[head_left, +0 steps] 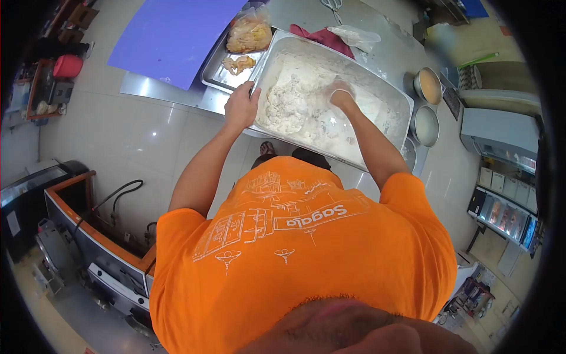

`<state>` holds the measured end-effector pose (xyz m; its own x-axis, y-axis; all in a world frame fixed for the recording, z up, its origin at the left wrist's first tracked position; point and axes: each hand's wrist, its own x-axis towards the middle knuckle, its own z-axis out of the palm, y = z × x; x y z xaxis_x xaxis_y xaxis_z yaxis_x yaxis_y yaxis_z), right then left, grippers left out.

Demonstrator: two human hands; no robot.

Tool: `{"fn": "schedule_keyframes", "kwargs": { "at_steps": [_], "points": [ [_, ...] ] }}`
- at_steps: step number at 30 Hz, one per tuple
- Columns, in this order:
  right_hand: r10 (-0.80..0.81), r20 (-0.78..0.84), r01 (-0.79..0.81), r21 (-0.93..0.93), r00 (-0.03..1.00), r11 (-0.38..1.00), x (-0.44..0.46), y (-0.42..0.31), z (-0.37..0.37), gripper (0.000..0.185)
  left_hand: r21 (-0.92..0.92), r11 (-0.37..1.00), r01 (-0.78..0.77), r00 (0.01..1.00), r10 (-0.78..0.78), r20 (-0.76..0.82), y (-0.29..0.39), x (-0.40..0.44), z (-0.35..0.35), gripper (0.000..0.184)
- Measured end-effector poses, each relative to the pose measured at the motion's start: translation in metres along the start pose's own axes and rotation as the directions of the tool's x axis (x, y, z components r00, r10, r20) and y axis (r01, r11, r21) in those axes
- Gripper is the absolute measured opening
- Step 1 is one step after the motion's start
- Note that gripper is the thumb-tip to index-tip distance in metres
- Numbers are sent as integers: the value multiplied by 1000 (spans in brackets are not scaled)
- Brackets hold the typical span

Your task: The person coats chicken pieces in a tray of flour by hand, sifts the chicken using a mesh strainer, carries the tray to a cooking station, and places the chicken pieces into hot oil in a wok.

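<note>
A large metal tub (405, 100) of white flour (368, 106) stands tilted across my view at the counter's edge. My left hand (240, 106) is closed around its left rim, thumb on the side nearest me. Inside the tub, flour-coated lumps (286, 106) are heaped on the left. My right hand (340, 91) is down in the flour right of that heap, its fingers smeared by motion and partly covered. Just left of the tub, a shallow metal tray (213, 75) bears a plastic bag of raw chicken (249, 36) and a loose chicken piece (238, 64).
A purple board (171, 41) lies at the left. Behind the tub are a dark red cloth (323, 39), a clear plastic bag (356, 36) and tongs (333, 5). To the right stand a bowl of orange-brown liquid (428, 86) and a metal bowl (425, 126).
</note>
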<state>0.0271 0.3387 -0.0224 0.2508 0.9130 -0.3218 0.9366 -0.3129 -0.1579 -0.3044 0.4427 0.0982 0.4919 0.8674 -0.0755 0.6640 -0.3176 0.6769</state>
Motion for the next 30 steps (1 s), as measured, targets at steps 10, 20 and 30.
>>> {"fn": "schedule_keyframes", "kwargs": {
  "at_steps": [10, 20, 30],
  "points": [
    [-271, 359, -32, 652, 893, 757, -47, -54, -10, 32, -47, 999, 17, 1000, -17, 6, -27, 3, 26, 52],
    [-449, 412, 318, 350, 793, 881, -79, 22, 147, 52, -89, 993, -78, 996, 75, -39, -5, -9, 0, 33],
    [-40, 291, -275, 936, 956, 218, -16, -160, 57, 36, -67, 994, -84, 996, 84, -6, -3, -10, -3, 35]
  ]
}}
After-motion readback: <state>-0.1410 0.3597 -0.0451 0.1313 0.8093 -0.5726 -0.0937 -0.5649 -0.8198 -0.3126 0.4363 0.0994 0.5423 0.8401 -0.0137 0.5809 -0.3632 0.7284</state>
